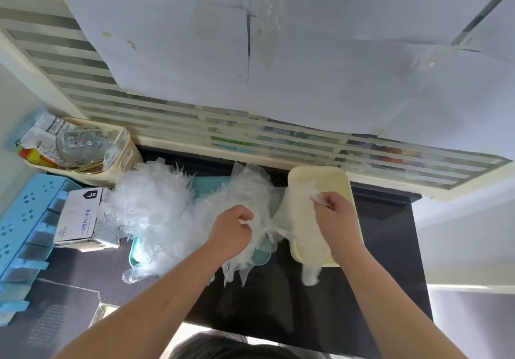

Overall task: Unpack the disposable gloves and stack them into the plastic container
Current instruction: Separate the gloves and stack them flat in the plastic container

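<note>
A big loose heap of clear disposable gloves point(156, 205) lies over a teal tray point(136, 252) in the middle of the dark table. To its right stands a pale yellow plastic container point(317, 180) with gloves stacked inside and some hanging over its near edge. My left hand point(232, 230) pinches one clear glove point(267, 227) at the heap's right side. My right hand point(334, 213) is over the container and pinches the other end of that glove, stretched between both hands.
A white glove box point(80, 216) lies left of the heap. A light blue rack point(25, 225) runs along the left edge. A cream basket point(83, 149) with a glass jar and packets stands at the back left. Paper-covered slatted glass rises behind the table.
</note>
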Action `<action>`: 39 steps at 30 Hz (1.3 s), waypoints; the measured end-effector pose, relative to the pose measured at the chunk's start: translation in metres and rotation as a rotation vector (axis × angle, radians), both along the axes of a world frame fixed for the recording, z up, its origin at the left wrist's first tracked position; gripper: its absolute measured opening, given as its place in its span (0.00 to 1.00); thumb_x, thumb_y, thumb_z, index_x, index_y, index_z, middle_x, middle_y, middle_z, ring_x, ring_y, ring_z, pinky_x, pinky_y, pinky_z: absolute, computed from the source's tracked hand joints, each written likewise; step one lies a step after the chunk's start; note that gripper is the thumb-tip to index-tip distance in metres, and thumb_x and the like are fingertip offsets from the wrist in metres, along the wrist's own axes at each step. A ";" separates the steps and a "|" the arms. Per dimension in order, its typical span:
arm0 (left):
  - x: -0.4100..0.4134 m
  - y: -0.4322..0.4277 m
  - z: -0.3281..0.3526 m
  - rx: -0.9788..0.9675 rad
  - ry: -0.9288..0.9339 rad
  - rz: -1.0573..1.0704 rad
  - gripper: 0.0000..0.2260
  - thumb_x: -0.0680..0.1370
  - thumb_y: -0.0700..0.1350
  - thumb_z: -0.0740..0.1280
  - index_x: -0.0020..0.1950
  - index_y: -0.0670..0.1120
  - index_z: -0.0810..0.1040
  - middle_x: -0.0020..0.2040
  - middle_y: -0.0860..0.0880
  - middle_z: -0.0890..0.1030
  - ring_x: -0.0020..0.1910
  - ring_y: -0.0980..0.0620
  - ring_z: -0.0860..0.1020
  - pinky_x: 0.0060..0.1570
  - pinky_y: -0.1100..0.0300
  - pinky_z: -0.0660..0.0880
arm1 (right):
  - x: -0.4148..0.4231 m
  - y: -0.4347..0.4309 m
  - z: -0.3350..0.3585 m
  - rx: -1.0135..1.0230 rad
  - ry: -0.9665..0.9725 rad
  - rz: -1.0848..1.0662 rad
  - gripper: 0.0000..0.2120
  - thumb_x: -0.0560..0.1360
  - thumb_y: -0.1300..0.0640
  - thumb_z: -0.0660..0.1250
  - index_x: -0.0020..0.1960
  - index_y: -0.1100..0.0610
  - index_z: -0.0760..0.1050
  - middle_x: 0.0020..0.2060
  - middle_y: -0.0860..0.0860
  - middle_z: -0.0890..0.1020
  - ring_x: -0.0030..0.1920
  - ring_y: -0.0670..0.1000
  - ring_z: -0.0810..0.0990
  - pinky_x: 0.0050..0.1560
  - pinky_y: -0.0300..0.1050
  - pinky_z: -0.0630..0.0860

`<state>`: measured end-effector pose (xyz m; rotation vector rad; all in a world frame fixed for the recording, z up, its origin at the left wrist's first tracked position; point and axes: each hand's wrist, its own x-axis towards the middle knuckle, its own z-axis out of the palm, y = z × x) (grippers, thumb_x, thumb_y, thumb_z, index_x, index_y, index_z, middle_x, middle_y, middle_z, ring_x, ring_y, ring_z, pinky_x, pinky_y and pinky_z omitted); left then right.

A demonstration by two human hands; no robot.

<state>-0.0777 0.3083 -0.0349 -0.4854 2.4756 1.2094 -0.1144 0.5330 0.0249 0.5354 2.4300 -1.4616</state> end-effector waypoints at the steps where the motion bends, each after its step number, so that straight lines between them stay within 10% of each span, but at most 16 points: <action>1: -0.003 0.005 -0.005 -0.053 0.043 -0.061 0.14 0.80 0.36 0.64 0.59 0.52 0.79 0.60 0.57 0.77 0.56 0.57 0.76 0.56 0.65 0.74 | 0.001 0.005 -0.001 0.014 -0.007 0.017 0.08 0.81 0.55 0.67 0.45 0.57 0.77 0.36 0.49 0.76 0.38 0.50 0.73 0.43 0.47 0.71; 5: -0.026 0.036 -0.035 -0.147 0.042 -0.240 0.23 0.81 0.40 0.66 0.75 0.53 0.71 0.79 0.52 0.62 0.65 0.52 0.75 0.63 0.61 0.73 | 0.004 0.016 -0.007 -0.006 -0.039 0.051 0.14 0.80 0.52 0.71 0.38 0.58 0.74 0.31 0.49 0.72 0.34 0.49 0.69 0.38 0.44 0.68; 9: -0.044 0.041 -0.065 -0.362 -0.262 -0.556 0.27 0.81 0.50 0.67 0.80 0.55 0.65 0.84 0.50 0.55 0.83 0.42 0.52 0.76 0.49 0.65 | 0.001 0.023 -0.015 -0.040 -0.107 0.035 0.16 0.81 0.51 0.69 0.38 0.55 0.71 0.32 0.52 0.69 0.34 0.51 0.68 0.37 0.46 0.67; 17: -0.043 0.029 -0.047 -0.308 -0.008 -0.236 0.20 0.83 0.45 0.63 0.75 0.46 0.73 0.76 0.50 0.70 0.69 0.47 0.74 0.67 0.55 0.72 | -0.004 0.023 -0.022 -0.114 -0.146 0.053 0.19 0.81 0.51 0.69 0.35 0.54 0.69 0.29 0.51 0.71 0.30 0.49 0.68 0.36 0.46 0.68; 22: -0.037 0.015 0.004 0.019 0.289 0.119 0.09 0.79 0.55 0.72 0.49 0.49 0.84 0.49 0.58 0.84 0.43 0.60 0.79 0.48 0.67 0.73 | -0.012 0.014 -0.007 -0.283 -0.158 0.139 0.10 0.82 0.55 0.71 0.45 0.59 0.82 0.35 0.54 0.82 0.37 0.51 0.78 0.42 0.48 0.76; 26: -0.031 0.000 0.043 0.432 0.232 0.415 0.22 0.74 0.61 0.76 0.36 0.47 0.71 0.29 0.55 0.73 0.29 0.57 0.72 0.35 0.67 0.72 | -0.018 0.002 0.007 -0.423 -0.140 0.249 0.11 0.79 0.55 0.72 0.51 0.64 0.84 0.46 0.62 0.85 0.49 0.60 0.83 0.56 0.56 0.78; 34: -0.019 -0.035 0.069 1.179 -0.059 0.380 0.03 0.80 0.37 0.69 0.52 0.43 0.77 0.48 0.44 0.81 0.46 0.47 0.81 0.47 0.53 0.81 | -0.015 -0.012 0.020 -0.754 -0.258 0.380 0.20 0.77 0.62 0.73 0.69 0.60 0.81 0.65 0.62 0.83 0.67 0.65 0.81 0.71 0.63 0.75; 39: -0.014 -0.053 0.074 1.395 -0.153 0.116 0.18 0.80 0.40 0.70 0.70 0.43 0.73 0.64 0.40 0.78 0.60 0.41 0.78 0.58 0.47 0.79 | -0.019 -0.020 0.036 -0.783 -0.213 0.572 0.25 0.76 0.61 0.72 0.73 0.58 0.78 0.72 0.58 0.79 0.72 0.63 0.78 0.75 0.60 0.70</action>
